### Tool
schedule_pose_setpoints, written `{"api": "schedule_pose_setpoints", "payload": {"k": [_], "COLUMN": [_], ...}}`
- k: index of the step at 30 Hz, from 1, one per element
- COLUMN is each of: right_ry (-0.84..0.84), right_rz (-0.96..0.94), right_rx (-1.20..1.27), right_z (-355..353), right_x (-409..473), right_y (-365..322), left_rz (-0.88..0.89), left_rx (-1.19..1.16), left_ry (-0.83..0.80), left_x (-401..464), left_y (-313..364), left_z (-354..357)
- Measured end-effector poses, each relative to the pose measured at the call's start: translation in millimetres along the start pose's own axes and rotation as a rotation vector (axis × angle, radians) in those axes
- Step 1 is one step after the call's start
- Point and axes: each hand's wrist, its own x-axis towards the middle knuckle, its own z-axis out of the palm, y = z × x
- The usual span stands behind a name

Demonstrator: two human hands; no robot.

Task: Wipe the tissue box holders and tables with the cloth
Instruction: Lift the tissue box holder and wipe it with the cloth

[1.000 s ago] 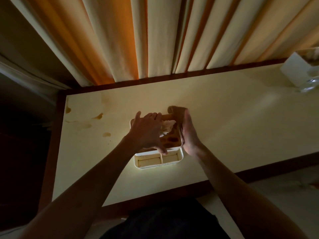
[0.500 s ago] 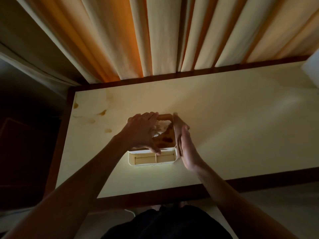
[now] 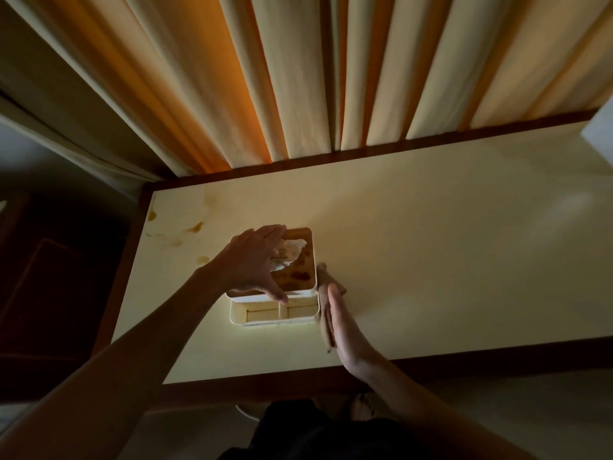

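Dim room; pleated cream curtains [image 3: 298, 78] backlit orange, dark wood panel [image 3: 56, 277] at left

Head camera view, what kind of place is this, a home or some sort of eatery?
Probably a small eatery or café, though a home is possible. A laminate table with dark wood edging stands against long curtains, and it carries a tissue box holder with condiment-style compartments, as shared dining tables often do.

bare forearms [image 3: 139, 360], no sleeves showing; dark garment [image 3: 315, 429] at the lap.
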Motion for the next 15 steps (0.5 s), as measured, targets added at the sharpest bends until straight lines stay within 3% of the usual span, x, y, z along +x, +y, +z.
{"api": "schedule_pose_setpoints", "payload": {"k": [6, 13, 15], "right_ry": [0.0, 0.037, 0.063], "right_rz": [-0.084, 0.116, 0.077], "right_rx": [0.013, -0.049, 0.027], "right_z": [8, 9, 9], "right_x": [45, 9, 7], "right_y": [-52, -7, -6], "left_rz": [-0.025, -0.014, -0.019], "left_rx": [-0.004, 0.01, -0.005], "left_ry": [-0.013, 0.009, 0.024], "left_x": [0, 3, 3], "left_y": [3, 0, -2], "left_z": [-1, 3, 5]}}
